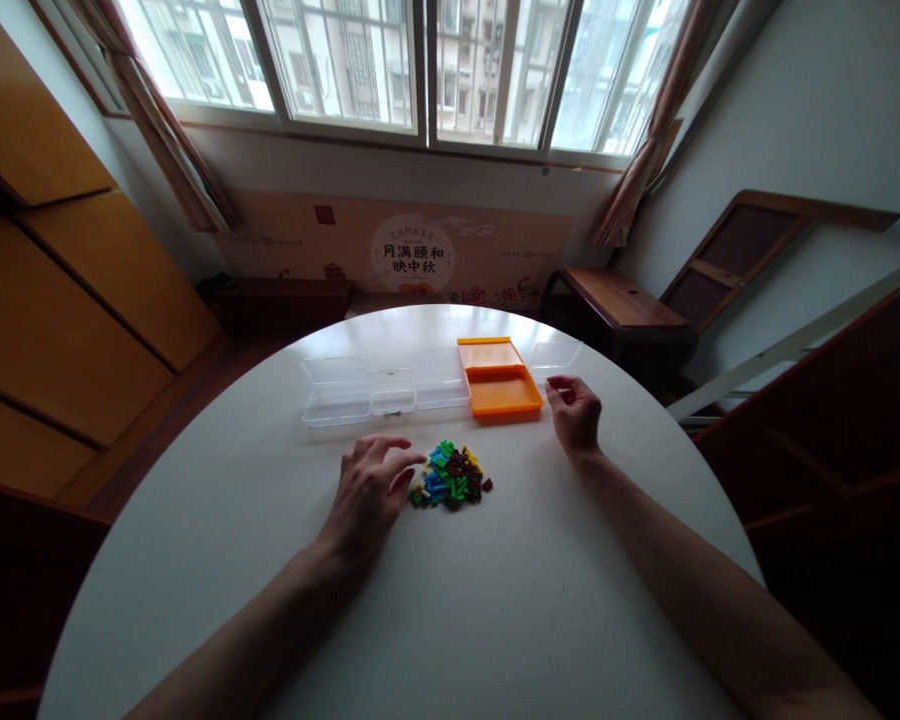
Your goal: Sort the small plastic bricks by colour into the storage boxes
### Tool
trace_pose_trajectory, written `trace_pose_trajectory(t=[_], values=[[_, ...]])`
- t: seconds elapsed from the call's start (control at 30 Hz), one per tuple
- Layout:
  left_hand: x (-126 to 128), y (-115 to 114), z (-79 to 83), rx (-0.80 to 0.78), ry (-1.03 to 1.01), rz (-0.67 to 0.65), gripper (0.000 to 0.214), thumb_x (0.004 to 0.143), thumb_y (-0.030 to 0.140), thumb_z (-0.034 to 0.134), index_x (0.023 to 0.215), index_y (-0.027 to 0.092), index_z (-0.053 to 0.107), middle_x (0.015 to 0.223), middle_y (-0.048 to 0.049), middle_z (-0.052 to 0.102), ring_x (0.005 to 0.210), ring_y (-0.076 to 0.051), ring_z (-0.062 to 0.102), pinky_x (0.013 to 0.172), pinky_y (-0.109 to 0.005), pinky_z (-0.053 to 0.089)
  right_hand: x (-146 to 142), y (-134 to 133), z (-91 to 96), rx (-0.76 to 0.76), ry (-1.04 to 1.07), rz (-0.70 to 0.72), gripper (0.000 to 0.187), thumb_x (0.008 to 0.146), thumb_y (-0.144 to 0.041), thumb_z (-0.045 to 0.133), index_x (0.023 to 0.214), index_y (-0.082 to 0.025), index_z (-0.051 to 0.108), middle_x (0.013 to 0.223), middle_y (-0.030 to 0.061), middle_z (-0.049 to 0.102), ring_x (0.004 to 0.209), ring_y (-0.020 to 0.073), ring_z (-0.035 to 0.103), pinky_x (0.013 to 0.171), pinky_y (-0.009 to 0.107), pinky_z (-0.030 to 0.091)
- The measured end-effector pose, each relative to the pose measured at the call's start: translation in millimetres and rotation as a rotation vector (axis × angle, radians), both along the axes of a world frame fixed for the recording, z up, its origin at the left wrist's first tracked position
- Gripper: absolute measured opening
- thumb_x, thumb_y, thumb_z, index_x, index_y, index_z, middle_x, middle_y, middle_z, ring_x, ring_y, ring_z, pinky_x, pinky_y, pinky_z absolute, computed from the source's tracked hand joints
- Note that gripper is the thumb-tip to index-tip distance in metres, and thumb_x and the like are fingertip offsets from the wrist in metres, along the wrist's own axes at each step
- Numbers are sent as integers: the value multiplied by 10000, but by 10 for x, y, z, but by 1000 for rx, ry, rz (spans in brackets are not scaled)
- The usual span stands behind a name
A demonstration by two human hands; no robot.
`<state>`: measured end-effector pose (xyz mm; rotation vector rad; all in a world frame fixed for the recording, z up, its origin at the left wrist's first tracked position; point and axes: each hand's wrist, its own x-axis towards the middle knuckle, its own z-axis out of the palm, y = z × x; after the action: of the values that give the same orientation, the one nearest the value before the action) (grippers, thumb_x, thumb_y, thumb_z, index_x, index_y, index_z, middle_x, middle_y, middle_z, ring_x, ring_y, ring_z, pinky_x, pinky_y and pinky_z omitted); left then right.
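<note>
A small heap of toy building bricks (451,478) in green, blue, brown and yellow lies on the white table. My left hand (371,482) is at the heap's left edge, fingers curved but apart, the index fingertip close to or touching the bricks. An orange box (505,394) with its lid folded back stands beyond the heap. Just right of it, my right hand (576,414) has its fingers curled into a pinch beside a clear box (556,356), which it partly covers. Whatever is between those fingertips is too small to make out.
Left of the orange box stand several clear plastic boxes, among them a wide one (337,408) and a small one (394,402), with lids open. The round table (450,620) has its far edge just behind them. A wooden chair (622,300) stands beyond, at right.
</note>
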<state>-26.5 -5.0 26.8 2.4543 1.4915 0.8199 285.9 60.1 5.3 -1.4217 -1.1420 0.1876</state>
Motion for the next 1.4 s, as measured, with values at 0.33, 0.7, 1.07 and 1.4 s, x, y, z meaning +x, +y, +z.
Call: trace_pose_trajectory(t=[0.33, 0.7, 1.07, 1.4], values=[[4, 17, -26, 19, 11, -15, 125, 817, 190, 622, 878, 259, 706, 1098, -48, 640, 1094, -265, 491, 942, -436, 356, -132, -96, 17, 33, -71, 101, 169, 807, -281, 582, 850, -147, 676, 789, 49, 681, 577, 139, 567, 585, 276, 483], [-5, 15, -29, -1, 8, -12, 113, 847, 253, 604, 849, 255, 717, 1080, -50, 651, 1083, -266, 504, 925, -442, 361, -329, -227, 95, 117, -228, 206, 107, 839, -212, 561, 829, -173, 660, 769, 22, 646, 583, 121, 549, 601, 263, 473], [74, 9, 80, -128, -475, -87, 226, 837, 397, 606, 825, 203, 721, 920, -66, 669, 922, -209, 595, 849, -361, 480, -914, -658, 235, 259, -478, 726, 98, 866, -271, 620, 916, -196, 657, 830, 45, 673, 687, 129, 612, 639, 247, 488], [180, -68, 91, -212, -581, -122, 228, 817, 405, 636, 792, 202, 736, 889, -65, 670, 884, -202, 624, 836, -348, 505, -1034, -740, 308, 316, -568, 750, 143, 906, -261, 571, 802, -183, 630, 745, 42, 674, 659, 132, 595, 630, 251, 455]])
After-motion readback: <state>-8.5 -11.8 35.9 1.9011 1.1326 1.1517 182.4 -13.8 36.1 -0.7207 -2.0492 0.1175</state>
